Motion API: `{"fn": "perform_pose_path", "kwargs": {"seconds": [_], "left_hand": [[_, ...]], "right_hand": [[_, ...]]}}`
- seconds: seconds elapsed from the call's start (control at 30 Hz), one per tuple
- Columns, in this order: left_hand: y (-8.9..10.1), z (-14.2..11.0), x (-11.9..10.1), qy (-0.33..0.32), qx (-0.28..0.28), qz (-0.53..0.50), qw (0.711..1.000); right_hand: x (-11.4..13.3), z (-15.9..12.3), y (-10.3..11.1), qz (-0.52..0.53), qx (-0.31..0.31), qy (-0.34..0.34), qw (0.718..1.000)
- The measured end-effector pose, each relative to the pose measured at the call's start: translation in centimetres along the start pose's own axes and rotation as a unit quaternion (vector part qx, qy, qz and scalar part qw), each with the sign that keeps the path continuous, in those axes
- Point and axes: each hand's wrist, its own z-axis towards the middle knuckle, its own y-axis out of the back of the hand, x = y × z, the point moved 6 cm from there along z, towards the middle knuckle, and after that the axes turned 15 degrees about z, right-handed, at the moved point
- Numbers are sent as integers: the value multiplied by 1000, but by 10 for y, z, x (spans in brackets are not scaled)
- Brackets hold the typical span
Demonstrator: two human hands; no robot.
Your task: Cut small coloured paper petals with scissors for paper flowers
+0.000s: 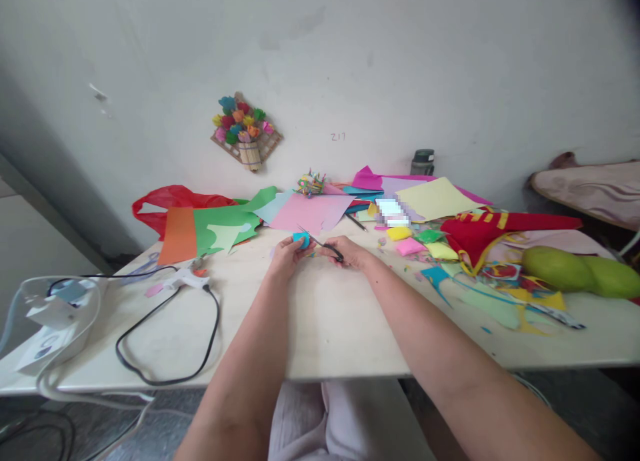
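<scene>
Near the middle of the table, my left hand (pixel 286 257) pinches a small piece of blue paper (pixel 301 239). My right hand (pixel 346 253) is closed around the black handles of a pair of scissors (pixel 320 243), whose blades point left toward the blue piece. Whether the blades touch the paper I cannot tell. Small coloured paper scraps lie on the table under and between my hands. Just beyond them is a pink sheet of paper (pixel 311 209), and a dark pencil (pixel 357 222) lies to its right.
A white glue gun (pixel 193 276) with a looping black cord lies left, beside a power strip (pixel 53 334). Orange and green paper (pixel 220 224) is behind it. At right are coloured packets (pixel 411 246), paper scraps (pixel 493 304), red cloth (pixel 475 237) and a green fruit (pixel 560 269). A bottle (pixel 423 162) stands behind.
</scene>
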Motion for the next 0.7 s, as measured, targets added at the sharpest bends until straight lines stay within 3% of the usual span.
{"fn": "perform_pose_path", "kwargs": {"seconds": [0.7], "left_hand": [[5,1,1,4,-29,-13,999]], "right_hand": [[2,0,0,-23,11,34,999]]}}
